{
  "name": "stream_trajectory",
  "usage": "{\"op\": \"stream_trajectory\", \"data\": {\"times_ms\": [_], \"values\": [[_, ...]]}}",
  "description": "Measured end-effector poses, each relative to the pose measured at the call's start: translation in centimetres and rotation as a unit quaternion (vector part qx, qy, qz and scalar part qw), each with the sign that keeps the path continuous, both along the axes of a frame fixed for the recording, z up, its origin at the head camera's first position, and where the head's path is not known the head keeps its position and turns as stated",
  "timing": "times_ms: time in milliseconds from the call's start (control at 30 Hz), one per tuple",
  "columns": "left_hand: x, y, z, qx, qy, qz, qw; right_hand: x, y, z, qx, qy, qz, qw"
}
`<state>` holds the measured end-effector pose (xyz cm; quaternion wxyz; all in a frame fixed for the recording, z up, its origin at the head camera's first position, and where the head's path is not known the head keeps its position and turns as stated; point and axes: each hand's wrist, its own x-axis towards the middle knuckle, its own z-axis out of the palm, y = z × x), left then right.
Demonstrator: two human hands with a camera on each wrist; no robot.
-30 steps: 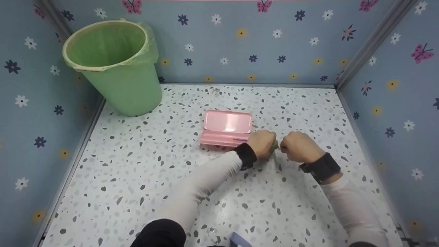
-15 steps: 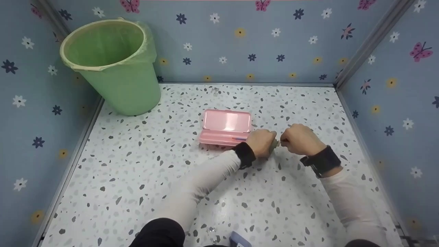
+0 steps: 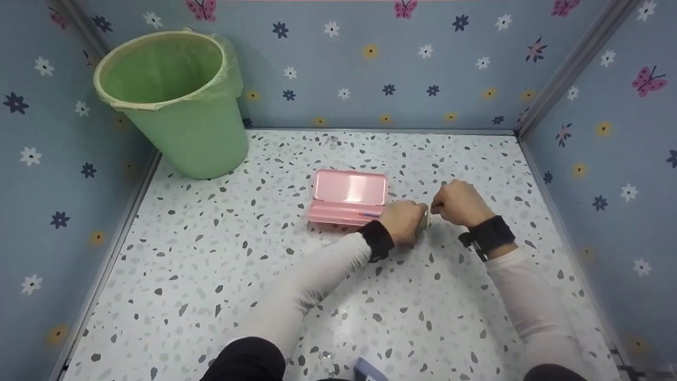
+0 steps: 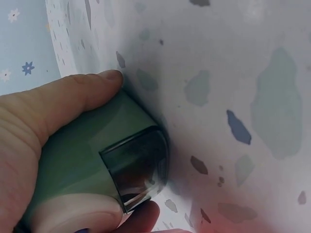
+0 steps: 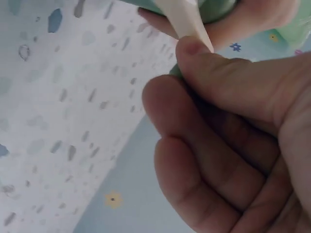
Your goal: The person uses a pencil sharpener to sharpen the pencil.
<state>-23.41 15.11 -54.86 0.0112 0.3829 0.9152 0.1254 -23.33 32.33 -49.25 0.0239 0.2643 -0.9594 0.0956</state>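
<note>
My left hand (image 3: 403,221) grips a green crank pencil sharpener (image 4: 90,150) against the table, just right of the pink pencil case (image 3: 338,213). The sharpener has a dark see-through shavings bin (image 4: 138,167) and a cream round part. Between thumb and fingers, my right hand (image 3: 459,202) pinches its cream crank handle (image 5: 187,19). The case lies with its lid open. A thin blue and orange pencil (image 3: 369,215) shows at the case's right end beside my left hand; whether it lies inside or passes above cannot be told.
A green lined bin (image 3: 195,137) stands at the back left corner. Flowered panels (image 3: 370,69) enclose the speckled table (image 3: 222,296) at the back and sides. Part of a bluish-purple object (image 3: 368,370) shows at the near edge.
My right hand has moved away from me, towards the back panel, with the crank handle. My left hand, the sharpener body and the pencil case have stayed in place.
</note>
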Motion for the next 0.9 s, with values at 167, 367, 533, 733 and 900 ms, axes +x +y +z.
{"op": "stream_trajectory", "data": {"times_ms": [167, 367, 533, 733, 900], "values": [[0.0, 0.0, -0.2, 0.001, -0.001, 0.007, 1.0, -0.7, 0.0, -2.1, -0.013, -0.009, -0.002, 1.0], [0.2, -0.1, -0.6, -0.001, 0.01, 0.007, 0.9999, 0.1, -0.2, -4.2, -0.007, -0.03, -0.005, 1.0], [0.3, -0.1, -0.8, -0.003, 0.027, 0.015, 0.9995, 1.3, -0.3, -5.2, -0.025, -0.052, -0.003, 0.998], [0.4, 0.0, -0.5, 0.01, 0.019, 0.021, 0.9995, 2.5, -0.2, -5.6, -0.03, -0.078, 0.008, 0.996], [0.3, 0.0, 0.0, -0.002, 0.01, 0.03, 0.9995, 3.2, -0.3, -5.2, -0.023, -0.095, 0.022, 0.995]]}}
